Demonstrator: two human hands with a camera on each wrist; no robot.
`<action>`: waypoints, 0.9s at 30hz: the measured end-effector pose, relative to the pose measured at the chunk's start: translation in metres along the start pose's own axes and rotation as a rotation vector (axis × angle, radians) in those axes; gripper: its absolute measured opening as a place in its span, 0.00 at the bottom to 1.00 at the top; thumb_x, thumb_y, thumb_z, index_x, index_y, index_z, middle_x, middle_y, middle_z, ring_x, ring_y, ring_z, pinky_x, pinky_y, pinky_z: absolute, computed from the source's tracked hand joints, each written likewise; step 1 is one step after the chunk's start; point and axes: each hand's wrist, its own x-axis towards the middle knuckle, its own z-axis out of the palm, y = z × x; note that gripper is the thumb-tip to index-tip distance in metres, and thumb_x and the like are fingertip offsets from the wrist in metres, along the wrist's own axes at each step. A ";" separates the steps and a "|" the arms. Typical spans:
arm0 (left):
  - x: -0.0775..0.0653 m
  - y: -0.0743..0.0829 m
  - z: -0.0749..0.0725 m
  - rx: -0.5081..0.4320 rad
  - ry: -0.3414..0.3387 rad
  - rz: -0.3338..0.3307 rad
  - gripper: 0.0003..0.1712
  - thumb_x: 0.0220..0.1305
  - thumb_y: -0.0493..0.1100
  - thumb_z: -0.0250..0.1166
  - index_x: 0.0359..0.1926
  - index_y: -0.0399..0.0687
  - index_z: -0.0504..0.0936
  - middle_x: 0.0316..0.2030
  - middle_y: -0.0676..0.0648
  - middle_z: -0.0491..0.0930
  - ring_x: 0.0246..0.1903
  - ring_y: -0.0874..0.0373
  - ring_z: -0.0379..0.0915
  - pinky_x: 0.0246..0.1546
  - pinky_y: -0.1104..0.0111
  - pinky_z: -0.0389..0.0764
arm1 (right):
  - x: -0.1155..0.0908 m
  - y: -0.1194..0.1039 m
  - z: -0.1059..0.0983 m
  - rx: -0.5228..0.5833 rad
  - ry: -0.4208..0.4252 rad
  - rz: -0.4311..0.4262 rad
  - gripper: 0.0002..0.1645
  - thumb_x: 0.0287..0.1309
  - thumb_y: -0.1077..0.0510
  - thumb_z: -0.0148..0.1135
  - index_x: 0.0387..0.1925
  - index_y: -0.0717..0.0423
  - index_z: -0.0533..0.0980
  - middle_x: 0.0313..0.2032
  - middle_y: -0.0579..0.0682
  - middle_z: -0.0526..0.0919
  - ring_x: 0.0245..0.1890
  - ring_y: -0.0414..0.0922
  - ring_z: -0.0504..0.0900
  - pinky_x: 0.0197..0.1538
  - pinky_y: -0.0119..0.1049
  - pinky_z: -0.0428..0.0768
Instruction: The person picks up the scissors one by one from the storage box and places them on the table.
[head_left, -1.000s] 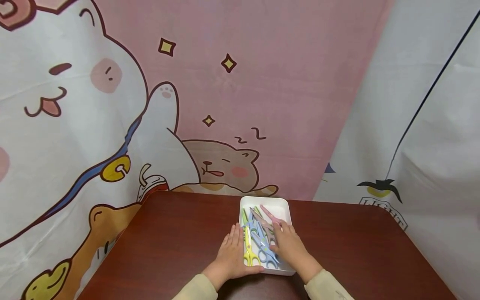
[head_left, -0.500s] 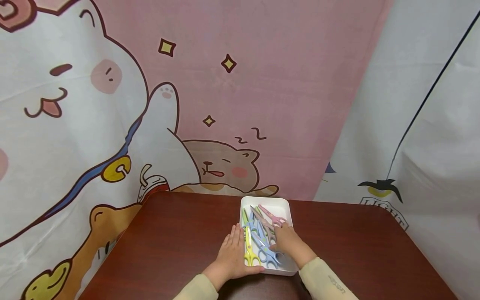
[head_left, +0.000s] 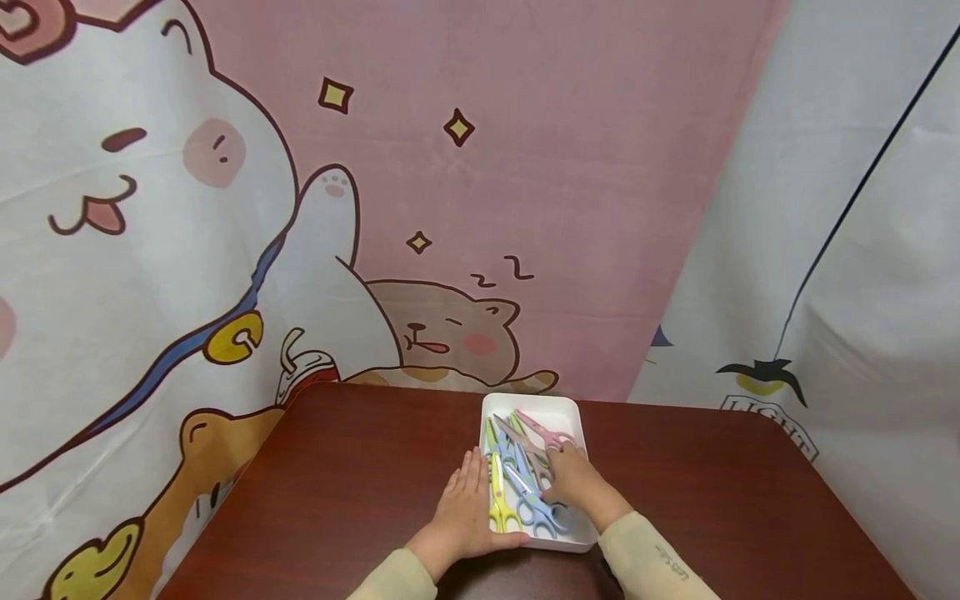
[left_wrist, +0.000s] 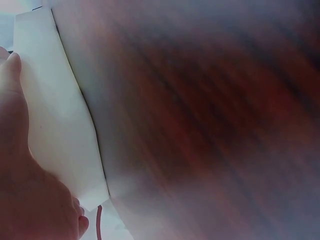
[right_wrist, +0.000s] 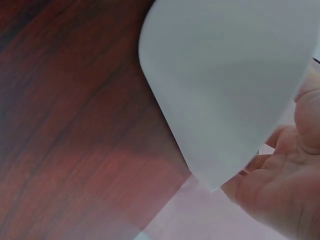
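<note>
One tray [head_left: 564, 410], two hands: left hand [head_left: 461, 510] lies along its side, fingers straight and close together, probably bracing it. Right hand [head_left: 582, 483] is inside, fingers at the pink scissors [head_left: 538, 428]; can't tell if they pinch anything. Blue scissors [head_left: 531, 501] sit by its thumb.

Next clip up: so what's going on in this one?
A person is busy with a white tray of scissors on a brown table. The left hand rests along the tray's left side, thumb at the near edge. The right hand is over the right side, fingers down by the handles; whether they grip anything is hidden. Yellow scissors, blue scissors and pink scissors all lie inside the tray.
</note>
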 end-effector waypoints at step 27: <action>-0.002 0.004 -0.010 0.005 -0.026 -0.004 0.77 0.37 0.89 0.49 0.71 0.31 0.50 0.72 0.32 0.46 0.72 0.42 0.43 0.67 0.53 0.58 | 0.000 0.006 0.002 0.271 0.287 0.032 0.45 0.34 0.52 0.77 0.58 0.61 0.72 0.51 0.64 0.72 0.48 0.59 0.70 0.48 0.53 0.73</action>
